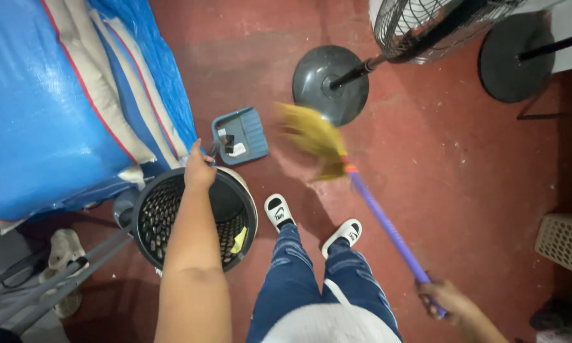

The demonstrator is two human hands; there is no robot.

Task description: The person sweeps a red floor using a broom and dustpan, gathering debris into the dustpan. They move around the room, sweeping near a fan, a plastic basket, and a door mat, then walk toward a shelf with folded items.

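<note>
My left hand (199,168) reaches out over a black mesh bin (154,209) and grips the short handle of a blue dustpan (242,133). The dustpan lies on the red floor with a few scraps in it. My right hand (443,297), at the lower right, is closed around the purple handle of a broom (387,225). The broom's yellow bristles (314,138) are blurred and sit just right of the dustpan. My feet in white slides (279,211) stand between bin and broom.
A large blue sack-covered bundle (44,101) fills the upper left. Two standing fans with round dark bases (329,82) (514,57) stand at the top. A beige perforated crate (566,242) sits at the right edge. Grey metal bars (57,273) cross the lower left.
</note>
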